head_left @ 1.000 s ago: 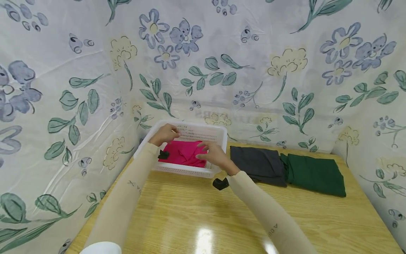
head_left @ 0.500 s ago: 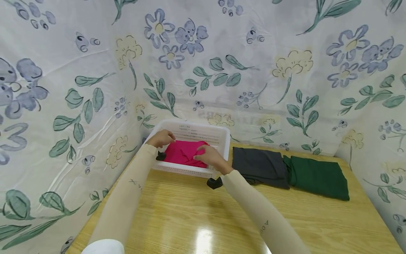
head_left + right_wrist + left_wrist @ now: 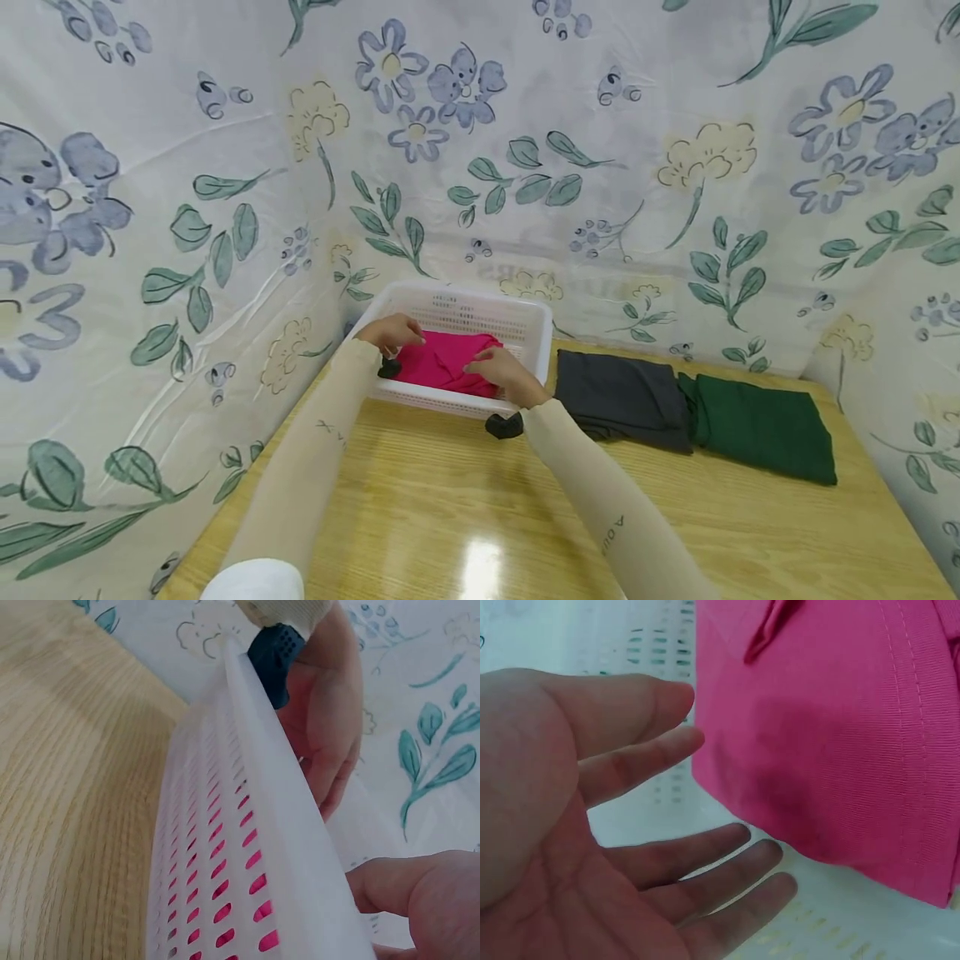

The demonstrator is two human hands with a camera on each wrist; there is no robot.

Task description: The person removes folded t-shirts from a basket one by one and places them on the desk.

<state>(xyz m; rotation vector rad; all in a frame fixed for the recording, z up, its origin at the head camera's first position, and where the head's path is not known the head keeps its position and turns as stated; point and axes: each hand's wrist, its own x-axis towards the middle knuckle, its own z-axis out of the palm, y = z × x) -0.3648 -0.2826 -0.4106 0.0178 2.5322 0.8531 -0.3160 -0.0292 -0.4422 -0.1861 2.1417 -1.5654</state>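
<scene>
A folded bright pink garment lies inside a white perforated plastic basket at the back of the table. My left hand is over the basket's left side; in the left wrist view its fingers spread loosely beside the garment, holding nothing. Over the right part of the garment is my right hand, with relaxed fingers pointing left. The right wrist view shows the thumb of that hand just past the basket's rim; most of its other fingers are out of frame there.
To the right of the basket lies a folded dark grey garment, and beside it a folded dark green one. A floral-patterned curtain stands behind and left of the wooden table. Black wrist cameras hang under the wrists.
The head view has shifted slightly, so everything sits a little further right. Both hands have stayed over the basket with small movements; the right hand has come slightly lower over the pink garment.
</scene>
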